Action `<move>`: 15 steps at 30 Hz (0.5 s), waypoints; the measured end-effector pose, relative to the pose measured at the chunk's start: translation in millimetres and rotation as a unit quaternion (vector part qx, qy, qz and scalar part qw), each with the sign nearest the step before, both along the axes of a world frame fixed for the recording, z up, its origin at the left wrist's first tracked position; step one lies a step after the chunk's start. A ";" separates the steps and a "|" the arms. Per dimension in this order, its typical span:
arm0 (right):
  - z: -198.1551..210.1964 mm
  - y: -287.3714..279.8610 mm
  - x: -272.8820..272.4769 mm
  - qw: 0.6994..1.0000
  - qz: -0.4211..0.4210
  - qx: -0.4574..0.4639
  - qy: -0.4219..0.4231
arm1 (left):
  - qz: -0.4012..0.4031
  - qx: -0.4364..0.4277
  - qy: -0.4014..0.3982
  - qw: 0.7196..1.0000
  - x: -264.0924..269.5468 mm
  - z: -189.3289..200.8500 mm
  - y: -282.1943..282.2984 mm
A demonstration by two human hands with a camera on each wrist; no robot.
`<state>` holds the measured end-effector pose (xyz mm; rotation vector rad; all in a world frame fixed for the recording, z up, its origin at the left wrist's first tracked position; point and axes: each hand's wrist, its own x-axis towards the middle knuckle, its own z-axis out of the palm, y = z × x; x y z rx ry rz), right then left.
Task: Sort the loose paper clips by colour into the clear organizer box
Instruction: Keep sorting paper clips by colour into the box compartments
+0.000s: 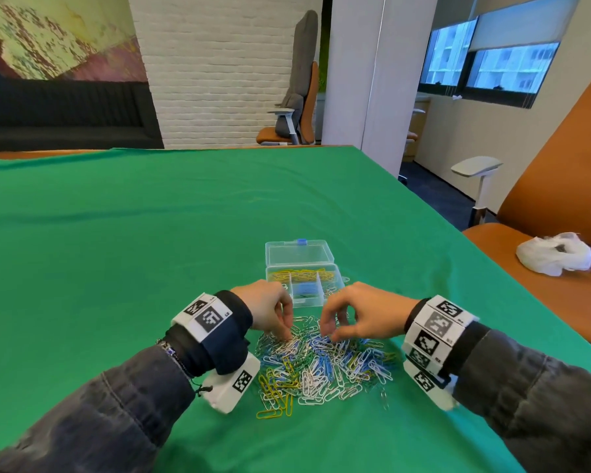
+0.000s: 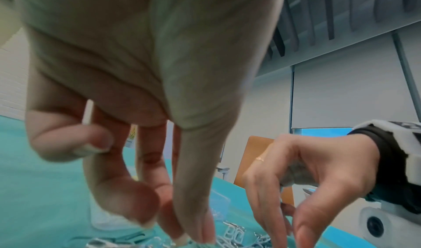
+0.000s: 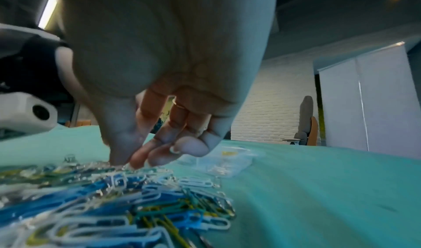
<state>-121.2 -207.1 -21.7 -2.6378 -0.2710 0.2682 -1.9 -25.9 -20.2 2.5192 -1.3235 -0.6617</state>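
On the green cloth-covered worktop (image 1: 151,233), going from the left, the person's left hand (image 1: 268,307) hangs fingers-down over the near-left edge of the heap of loose white, blue, yellow and green wire paper clips (image 1: 321,367). Its fingertips (image 2: 200,234) are drawn together and touch the top of the heap; the left wrist view is too blurred to show whether this grip has closed on a clip or only rests on the pile.

Past the heap, on its far side, stands the clear plastic organizer box (image 1: 304,285), its lid tipped open toward the back with a blue latch at the top edge. Yellow clips fill its rear compartment, blue clips lie in a middle one, and pale clips show in the right one.

Right of the heap's centre, the right hand (image 1: 359,315) also points down, thumb and fingers (image 3: 139,158) bunched and touching the clips; I cannot tell whether that grip holds one. A ring sits on one finger.

Further right, a crumpled white plastic bag (image 1: 556,254) lies on an orange chair seat (image 1: 526,285) beside the worktop.
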 end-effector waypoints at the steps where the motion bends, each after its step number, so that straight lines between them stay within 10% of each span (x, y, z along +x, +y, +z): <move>1: -0.5 1.0 -0.1 1.000 0.004 -0.008 0.007 | 0.003 0.000 0.001 1.000 1.8 2.1 0.5; 15: -22.0 18.6 11.0 0.998 -0.047 -0.028 0.028 | 0.020 0.028 -0.020 0.999 -1.3 5.1 3.3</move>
